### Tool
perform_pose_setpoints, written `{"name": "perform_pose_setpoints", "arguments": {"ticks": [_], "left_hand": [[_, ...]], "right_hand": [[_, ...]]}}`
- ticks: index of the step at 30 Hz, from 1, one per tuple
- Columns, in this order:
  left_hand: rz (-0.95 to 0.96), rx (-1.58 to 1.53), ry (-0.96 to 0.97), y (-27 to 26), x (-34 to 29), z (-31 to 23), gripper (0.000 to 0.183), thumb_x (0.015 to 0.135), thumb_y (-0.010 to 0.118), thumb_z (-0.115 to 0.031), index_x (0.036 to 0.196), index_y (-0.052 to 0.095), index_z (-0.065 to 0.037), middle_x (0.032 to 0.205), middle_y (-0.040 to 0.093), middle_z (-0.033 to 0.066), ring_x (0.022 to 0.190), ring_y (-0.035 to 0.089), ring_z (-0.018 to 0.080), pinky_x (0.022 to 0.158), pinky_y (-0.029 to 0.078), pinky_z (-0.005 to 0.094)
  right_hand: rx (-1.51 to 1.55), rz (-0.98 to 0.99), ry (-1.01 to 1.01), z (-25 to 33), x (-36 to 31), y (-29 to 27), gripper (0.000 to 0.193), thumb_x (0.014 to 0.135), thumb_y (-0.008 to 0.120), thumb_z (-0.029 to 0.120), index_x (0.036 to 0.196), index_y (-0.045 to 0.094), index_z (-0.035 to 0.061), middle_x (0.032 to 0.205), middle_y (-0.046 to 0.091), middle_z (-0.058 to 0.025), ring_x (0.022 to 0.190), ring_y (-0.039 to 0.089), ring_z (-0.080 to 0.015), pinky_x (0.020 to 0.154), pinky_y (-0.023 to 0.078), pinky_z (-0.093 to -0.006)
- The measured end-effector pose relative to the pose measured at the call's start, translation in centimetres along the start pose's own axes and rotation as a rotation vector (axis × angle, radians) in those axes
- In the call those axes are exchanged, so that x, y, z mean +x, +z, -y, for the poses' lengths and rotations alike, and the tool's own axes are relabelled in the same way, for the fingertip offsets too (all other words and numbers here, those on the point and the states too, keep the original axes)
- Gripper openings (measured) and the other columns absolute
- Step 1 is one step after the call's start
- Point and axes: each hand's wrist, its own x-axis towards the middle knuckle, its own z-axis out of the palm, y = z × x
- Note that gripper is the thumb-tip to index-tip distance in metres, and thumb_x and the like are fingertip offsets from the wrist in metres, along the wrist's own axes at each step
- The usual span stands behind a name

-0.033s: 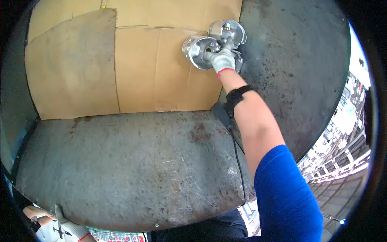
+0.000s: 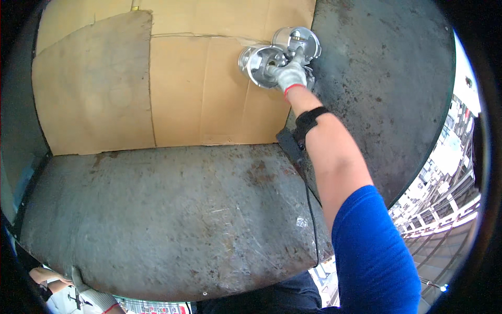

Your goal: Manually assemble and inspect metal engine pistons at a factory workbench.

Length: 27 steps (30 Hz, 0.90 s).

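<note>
My right hand, in a white glove with a red cuff, grips a group of shiny metal pistons at the upper right of the cardboard. Its thumb reaches into the open end of the left piston, which lies on its side. The forefinger reaches to the open end of the upper piston. Behind the hand, a third piston is mostly hidden. At the lower left, my gloved left hand rests by the table's near edge, one finger stretched out over it and nothing visible in it.
Cardboard sheets cover the far part of the worn dark metal table. A black strap-like piece with a cable runs down the table by my right forearm. Another person's bare hands show at the lower left edge.
My right hand and the left piston have shifted very slightly. The grip looks the same, and my left hand has stayed in place.
</note>
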Motion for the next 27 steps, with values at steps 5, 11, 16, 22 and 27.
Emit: {"name": "perform_pose_setpoints", "arguments": {"ticks": [5, 11, 16, 22, 27], "left_hand": [[-0.032, -0.202, -0.142, -2.0, 0.7, -0.4, 0.058, 0.084, 0.066, -0.037, 0.124, 0.054, 0.003, 0.126, 0.056, 0.0131, 0.112, 0.052, 0.0281, 0.098, 0.040, 0.0414], [-0.005, -0.173, 0.015, 1.6, -2.4, -0.3, 0.050, 0.086, 0.064, -0.033, 0.120, 0.056, 0.002, 0.121, 0.057, 0.0122, 0.110, 0.052, 0.0255, 0.098, 0.039, 0.0376], [0.058, -0.397, -0.063, 2.3, -3.5, -0.8, 0.035, 0.089, 0.060, -0.024, 0.116, 0.058, -0.002, 0.112, 0.060, 0.0098, 0.101, 0.056, 0.0231, 0.092, 0.043, 0.0379], [-0.142, 0.012, 0.121, 2.0, -1.9, 1.6, 0.038, 0.087, 0.064, -0.014, 0.121, 0.051, -0.004, 0.103, 0.059, 0.0092, 0.091, 0.059, 0.0192, 0.080, 0.049, 0.0348], [-0.290, 0.022, 0.433, 6.1, -1.6, 1.6, 0.044, 0.083, 0.068, -0.008, 0.121, 0.049, 0.000, 0.100, 0.060, 0.0127, 0.090, 0.061, 0.0249, 0.084, 0.049, 0.0382]], "right_hand": [[0.241, 0.234, 0.072, 3.2, 0.4, -1.5, 0.116, 0.061, 0.083, 0.021, 0.149, 0.008, 0.0032, 0.130, 0.050, -0.0227, 0.117, 0.054, -0.0321, 0.096, 0.047, -0.0395], [0.083, 0.137, 0.008, 0.8, 0.8, -0.8, 0.109, 0.063, 0.081, 0.017, 0.147, 0.013, 0.0091, 0.125, 0.054, -0.0204, 0.111, 0.057, -0.0309, 0.094, 0.047, -0.0399], [0.008, 0.328, -0.219, 0.1, -4.7, 1.2, 0.108, 0.059, 0.084, 0.026, 0.146, 0.021, 0.0117, 0.119, 0.059, -0.0162, 0.108, 0.059, -0.0303, 0.094, 0.046, -0.0379], [-0.149, 0.544, -0.330, 6.8, -19.1, -2.5, 0.110, 0.060, 0.081, 0.019, 0.149, 0.018, 0.0101, 0.124, 0.057, -0.0203, 0.113, 0.057, -0.0318, 0.097, 0.046, -0.0362], [0.219, 0.623, -0.396, 8.1, -25.1, -5.0, 0.103, 0.063, 0.077, 0.006, 0.148, 0.019, 0.0109, 0.130, 0.053, -0.0158, 0.117, 0.055, -0.0248, 0.098, 0.048, -0.0368]]}}
